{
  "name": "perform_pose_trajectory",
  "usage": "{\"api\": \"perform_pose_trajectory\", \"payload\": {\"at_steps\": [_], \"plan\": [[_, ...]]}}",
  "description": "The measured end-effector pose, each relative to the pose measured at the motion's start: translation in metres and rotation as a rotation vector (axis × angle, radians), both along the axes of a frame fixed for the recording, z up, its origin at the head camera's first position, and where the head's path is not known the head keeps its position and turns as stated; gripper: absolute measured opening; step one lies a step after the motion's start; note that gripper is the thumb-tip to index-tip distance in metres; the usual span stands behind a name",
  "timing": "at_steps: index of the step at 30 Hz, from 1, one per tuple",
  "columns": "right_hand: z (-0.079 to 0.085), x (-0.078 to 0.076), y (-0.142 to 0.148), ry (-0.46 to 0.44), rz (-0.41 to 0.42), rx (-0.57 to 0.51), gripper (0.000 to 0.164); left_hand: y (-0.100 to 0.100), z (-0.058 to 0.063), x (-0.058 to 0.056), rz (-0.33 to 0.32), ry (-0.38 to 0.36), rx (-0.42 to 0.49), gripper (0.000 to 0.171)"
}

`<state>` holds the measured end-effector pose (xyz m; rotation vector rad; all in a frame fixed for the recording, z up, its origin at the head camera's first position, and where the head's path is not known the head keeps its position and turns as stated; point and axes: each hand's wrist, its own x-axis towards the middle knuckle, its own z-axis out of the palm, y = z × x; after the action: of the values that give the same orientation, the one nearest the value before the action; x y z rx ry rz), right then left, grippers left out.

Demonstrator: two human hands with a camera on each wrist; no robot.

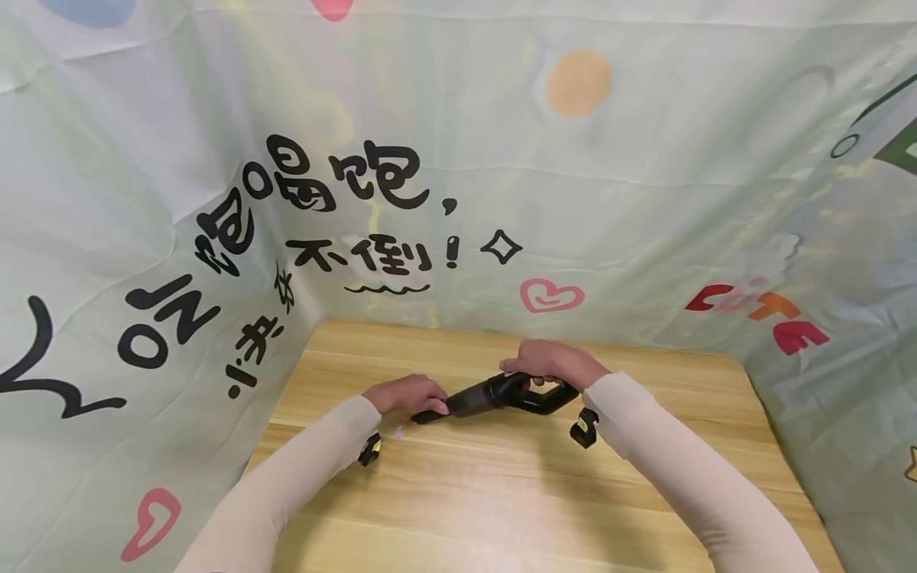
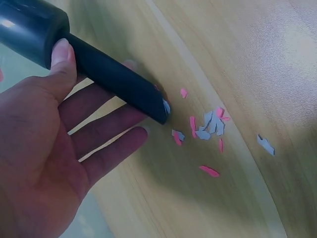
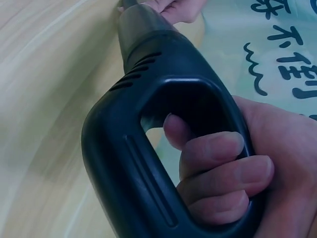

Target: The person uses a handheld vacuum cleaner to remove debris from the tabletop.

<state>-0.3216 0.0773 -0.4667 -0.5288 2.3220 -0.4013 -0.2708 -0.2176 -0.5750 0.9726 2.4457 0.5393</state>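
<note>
A black handheld vacuum cleaner with a smoky clear dust cup lies slanted low over the wooden table. Its loop handle is gripped by my right hand, fingers curled through the opening. My left hand holds the narrow nozzle, thumb at its base and fingers running along its far side. Just off the nozzle's slanted tip lie several small pink and pale paper scraps on the tabletop. One pale scrap sits right at the nozzle mouth.
The wood-grain table is bounded at the back and sides by a hanging printed cloth with lettering and hearts. A single pale scrap lies apart from the others. Small black devices are strapped at both wrists.
</note>
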Motion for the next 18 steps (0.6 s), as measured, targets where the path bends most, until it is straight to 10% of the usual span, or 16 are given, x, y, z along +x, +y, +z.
{"api": "perform_pose_trajectory", "payload": {"at_steps": [18], "plan": [[-0.007,0.011,-0.031,0.281,0.084,-0.031,0.064,-0.029,-0.003,-0.004,0.108,0.102,-0.028,0.028]]}}
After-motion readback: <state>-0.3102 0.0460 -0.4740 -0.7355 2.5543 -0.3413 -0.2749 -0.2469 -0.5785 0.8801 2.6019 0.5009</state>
